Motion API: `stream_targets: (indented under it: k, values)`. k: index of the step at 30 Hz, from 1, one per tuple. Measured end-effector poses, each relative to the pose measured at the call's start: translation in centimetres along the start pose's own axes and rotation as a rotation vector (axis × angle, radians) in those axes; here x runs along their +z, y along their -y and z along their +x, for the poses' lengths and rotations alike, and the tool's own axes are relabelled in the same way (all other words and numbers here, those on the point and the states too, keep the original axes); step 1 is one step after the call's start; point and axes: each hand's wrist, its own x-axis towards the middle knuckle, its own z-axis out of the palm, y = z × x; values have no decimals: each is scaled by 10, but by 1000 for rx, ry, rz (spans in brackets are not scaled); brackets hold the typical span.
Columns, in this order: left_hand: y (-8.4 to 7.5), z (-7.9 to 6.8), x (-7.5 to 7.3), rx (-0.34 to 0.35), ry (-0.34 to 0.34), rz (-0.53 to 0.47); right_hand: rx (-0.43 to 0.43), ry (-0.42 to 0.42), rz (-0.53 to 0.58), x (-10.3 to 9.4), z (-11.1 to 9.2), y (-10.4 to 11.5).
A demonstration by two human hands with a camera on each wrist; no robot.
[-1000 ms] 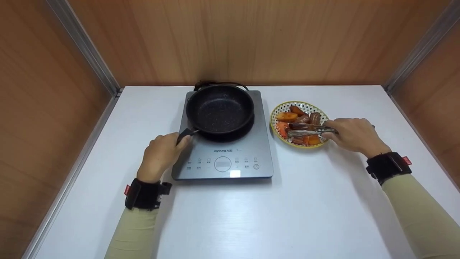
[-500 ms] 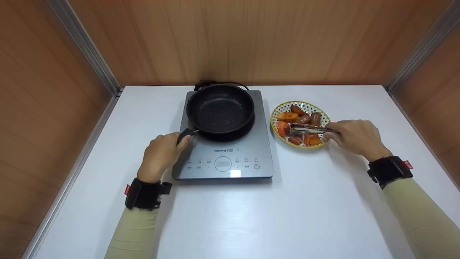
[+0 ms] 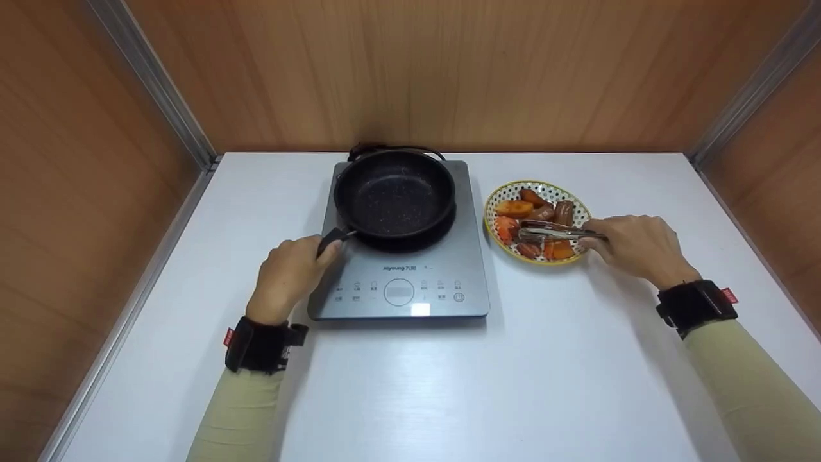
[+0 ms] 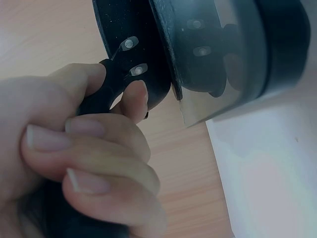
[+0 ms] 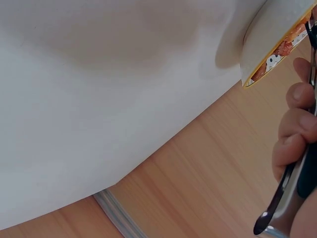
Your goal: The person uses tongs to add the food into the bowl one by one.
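My left hand (image 3: 285,279) grips the black handle (image 3: 332,240) of a frying pan (image 3: 394,196), its fingers curled round it in the left wrist view. The pan sits on a grey induction cooktop (image 3: 397,271). With my right hand (image 3: 638,247) I hold metal tongs (image 3: 564,232), whose tips are pressed together inside a yellow-rimmed dotted bowl (image 3: 497,200). In that bowl lie orange wedges (image 3: 514,207), brown sausage pieces (image 3: 564,212) and a red piece (image 3: 504,226). I cannot tell whether the tongs pinch a piece. The handle end of the tongs shows in the right wrist view.
A black cable (image 3: 420,149) runs behind the cooktop, near the wooden back panel (image 3: 410,70). Wooden side panels with metal edge strips (image 3: 163,83) flank the white table (image 3: 410,385). The bowl stands just right of the cooktop.
The tongs' arms, apart a second ago, have come together over the food. My right hand has moved slightly down and right; the left hand and pan have stayed put.
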Motion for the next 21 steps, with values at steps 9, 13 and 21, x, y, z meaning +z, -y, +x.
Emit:
stream_targets:
  k: [9,13,21]
  values:
    - [-1,-1,0,-7,1,3,32,-40,25,3,-5,-1]
    - [-1,-1,0,-8,-9,3,23,-77,33,4,-6,-1]
    - [-1,0,1,-13,-4,7,36,-109,36,1,-7,-1]
